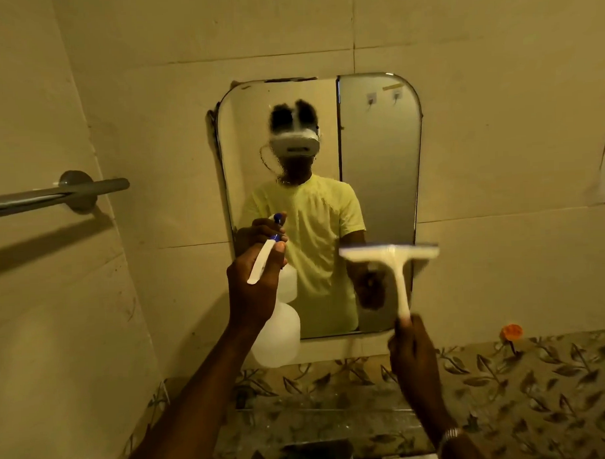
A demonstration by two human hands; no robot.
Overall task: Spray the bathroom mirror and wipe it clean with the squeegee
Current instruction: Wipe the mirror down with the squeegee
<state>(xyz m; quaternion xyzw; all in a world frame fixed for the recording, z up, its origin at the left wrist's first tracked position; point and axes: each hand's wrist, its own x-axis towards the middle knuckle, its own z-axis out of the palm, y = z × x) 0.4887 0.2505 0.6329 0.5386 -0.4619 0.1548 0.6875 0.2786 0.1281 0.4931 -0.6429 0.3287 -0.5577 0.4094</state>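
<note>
your left hand point(251, 286) grips the spray bottle point(275, 333) at the mirror point(378, 178)'s lower left; your right hand point(413, 349) clasps the squeegee point(391, 257) before its lower right. spraying this close could wet the squeegee blade and streak the mirror.

Glossy glass mirror point(378, 178), translucent plastic bottle point(281, 336), matt white plastic squeegee point(393, 260), satin metal rail point(53, 195), smooth cream tiles point(496, 119), leaf-patterned tiles point(540, 392).
</note>
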